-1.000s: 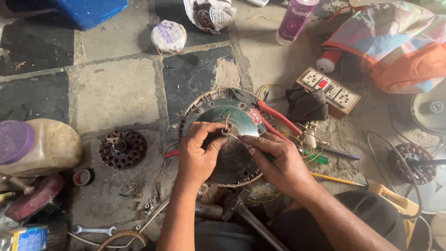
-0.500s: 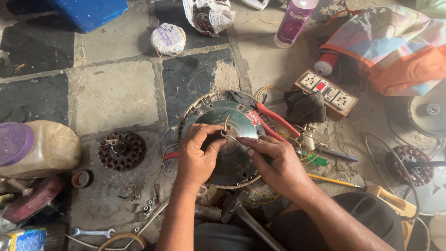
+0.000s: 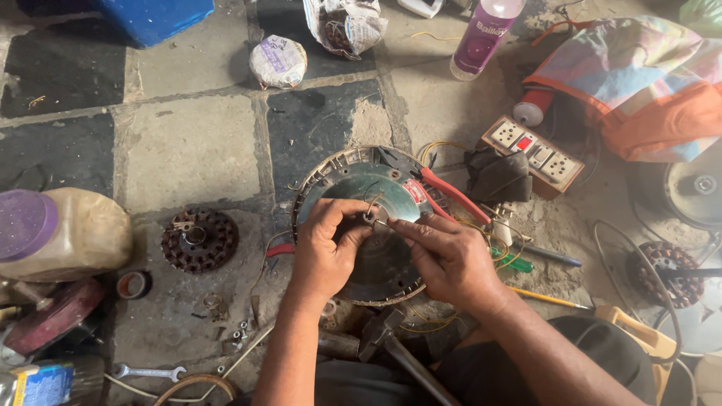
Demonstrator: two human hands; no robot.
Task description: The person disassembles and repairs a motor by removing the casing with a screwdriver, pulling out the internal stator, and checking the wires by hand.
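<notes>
A round metal fan motor housing (image 3: 353, 174) lies flat on the stone floor, shiny plate up. My left hand (image 3: 325, 248) rests on its middle, thumb and fingers pinched on thin wires at the hub. My right hand (image 3: 445, 256) comes in from the right, its fingertips pinching the same wires (image 3: 374, 218) beside the left fingers. Red-handled pliers (image 3: 450, 194) lie across the housing's right rim. A rusty wound stator (image 3: 200, 240) sits on the floor to the left of the housing.
A hammer (image 3: 387, 340) lies near my knees. A socket board (image 3: 532, 153), screwdrivers (image 3: 526, 259), a second stator (image 3: 665, 272), a plastic jar (image 3: 64, 233), tape roll (image 3: 134, 284), spanner (image 3: 147, 371), bottle (image 3: 485, 34) and cloth (image 3: 639, 83) surround the housing.
Both hands stay on the housing's centre; the fingers have shifted slightly while working the wires. Nothing else has moved.
</notes>
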